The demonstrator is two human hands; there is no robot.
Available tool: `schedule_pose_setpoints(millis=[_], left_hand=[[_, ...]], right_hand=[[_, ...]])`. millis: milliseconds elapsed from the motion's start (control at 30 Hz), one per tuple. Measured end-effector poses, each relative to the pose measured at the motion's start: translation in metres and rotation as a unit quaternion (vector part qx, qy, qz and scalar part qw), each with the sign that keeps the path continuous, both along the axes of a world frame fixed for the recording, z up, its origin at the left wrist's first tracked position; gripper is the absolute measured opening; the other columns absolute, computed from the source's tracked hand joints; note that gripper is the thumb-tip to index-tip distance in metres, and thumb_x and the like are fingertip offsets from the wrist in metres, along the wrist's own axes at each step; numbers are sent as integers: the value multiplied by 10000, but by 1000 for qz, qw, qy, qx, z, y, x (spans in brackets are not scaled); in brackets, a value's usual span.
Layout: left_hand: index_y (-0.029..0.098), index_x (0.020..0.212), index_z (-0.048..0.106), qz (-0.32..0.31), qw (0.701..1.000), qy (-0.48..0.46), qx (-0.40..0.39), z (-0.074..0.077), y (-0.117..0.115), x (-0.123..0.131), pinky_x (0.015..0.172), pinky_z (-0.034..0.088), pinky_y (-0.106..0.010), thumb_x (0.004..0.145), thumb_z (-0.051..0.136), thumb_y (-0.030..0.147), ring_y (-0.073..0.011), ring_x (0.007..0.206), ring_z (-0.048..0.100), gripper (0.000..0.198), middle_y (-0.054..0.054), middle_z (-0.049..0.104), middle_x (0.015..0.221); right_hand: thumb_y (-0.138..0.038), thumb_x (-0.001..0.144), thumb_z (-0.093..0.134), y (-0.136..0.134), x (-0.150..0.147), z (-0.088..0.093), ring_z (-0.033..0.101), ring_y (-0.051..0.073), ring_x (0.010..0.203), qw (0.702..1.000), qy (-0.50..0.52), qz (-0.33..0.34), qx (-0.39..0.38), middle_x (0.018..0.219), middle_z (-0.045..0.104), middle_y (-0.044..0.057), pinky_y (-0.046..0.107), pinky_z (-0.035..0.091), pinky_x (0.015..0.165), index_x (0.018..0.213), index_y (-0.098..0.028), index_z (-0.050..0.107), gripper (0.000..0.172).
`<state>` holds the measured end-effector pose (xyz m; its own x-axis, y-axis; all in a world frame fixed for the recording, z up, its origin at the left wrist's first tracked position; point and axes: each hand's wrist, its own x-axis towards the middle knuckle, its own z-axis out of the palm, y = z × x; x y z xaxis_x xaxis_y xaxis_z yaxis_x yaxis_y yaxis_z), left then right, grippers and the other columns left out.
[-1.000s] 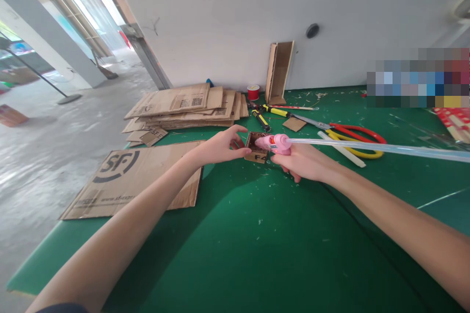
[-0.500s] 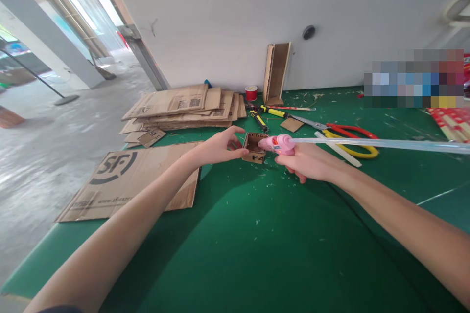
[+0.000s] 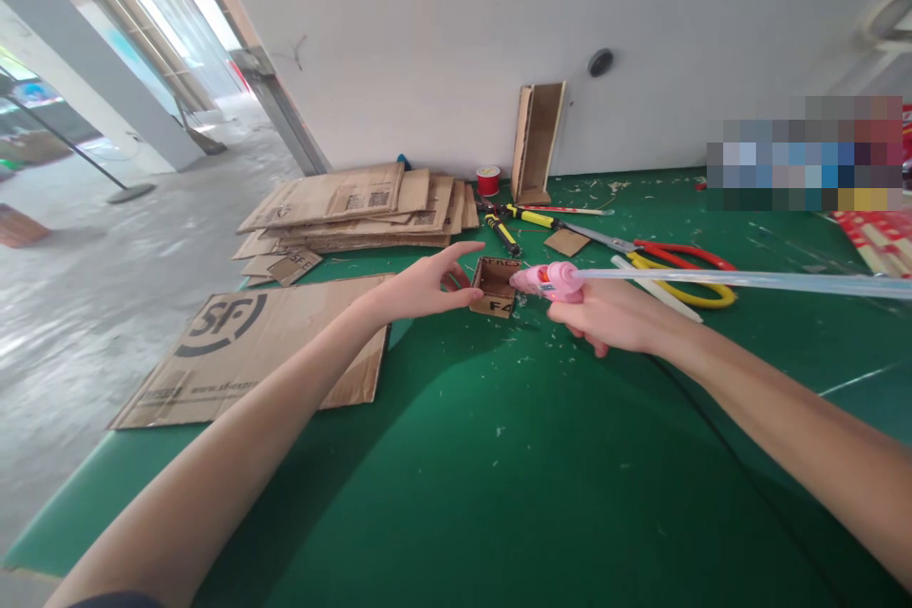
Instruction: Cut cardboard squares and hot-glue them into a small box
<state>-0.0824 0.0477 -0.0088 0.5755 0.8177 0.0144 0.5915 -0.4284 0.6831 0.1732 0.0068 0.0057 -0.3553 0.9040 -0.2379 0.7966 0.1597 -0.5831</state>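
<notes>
A small open-topped cardboard box [image 3: 494,306] with black print stands on the green table. At its left side is my left hand [image 3: 424,285], thumb tip at the box's front left corner and index finger stretched out above the rear corner. The fingers are apart; whether the thumb presses on the cardboard I cannot tell. My right hand [image 3: 613,312] is closed round a pink hot glue gun [image 3: 560,282], its nozzle at the box's right wall. From the gun's back a long clear glue stick [image 3: 741,279] sticks out to the right.
Behind the hands lie yellow-and-black handled pliers [image 3: 503,235], scissors [image 3: 684,275] with red and yellow handles, a white strip [image 3: 662,293] and a cardboard square [image 3: 568,241]. Stacked cardboard [image 3: 328,195] and a flat SF sheet [image 3: 285,342] are left. A tall cardboard trough [image 3: 538,142] leans on the wall.
My right hand has drawn the glue gun slightly to the right, moving its nozzle from inside the box to the right wall. My left index finger has straightened a little; the box stays put.
</notes>
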Motion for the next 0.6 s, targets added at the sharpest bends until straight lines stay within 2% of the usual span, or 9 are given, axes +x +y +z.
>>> schedule_pose_setpoints(millis=[167,333,400,500,600], left_hand=[[262,1389,364,-8,1000,19,13,0,0,0,738,486,-314,823,554,485,-172,814,607,637,-41,631,929],[262,1392,368,-24,999,25,17,1,1,0,739,481,-303,837,533,480,-169,819,608,619,-36,639,913],[263,1394,366,-21,999,28,20,1,1,0,739,480,-301,838,531,479,-169,823,610,619,-37,639,920],[276,1395,360,-16,999,33,21,1,0,-1,714,480,-296,836,530,492,-177,833,614,623,-41,637,942],[285,1394,361,-21,999,38,24,2,0,-1,713,477,-292,845,517,488,-170,820,611,606,-37,639,949]], right_hand=[[-276,782,459,1,2,0,529,139,385,1000,-16,-12,-1,483,530,-41,249,348,431,984,-214,625,269],[-304,789,461,3,4,-1,533,144,381,999,-41,-17,3,450,523,-19,259,353,435,736,-185,630,213],[-288,787,461,3,4,0,530,133,376,999,-36,-14,0,473,531,-26,253,366,439,785,-190,647,211],[-271,786,472,3,5,1,528,128,376,1000,-21,-16,-4,509,538,-45,245,387,437,987,-227,651,273],[-297,793,494,2,6,2,527,135,373,999,-23,-28,-5,501,539,-38,249,402,427,1033,-219,653,298]])
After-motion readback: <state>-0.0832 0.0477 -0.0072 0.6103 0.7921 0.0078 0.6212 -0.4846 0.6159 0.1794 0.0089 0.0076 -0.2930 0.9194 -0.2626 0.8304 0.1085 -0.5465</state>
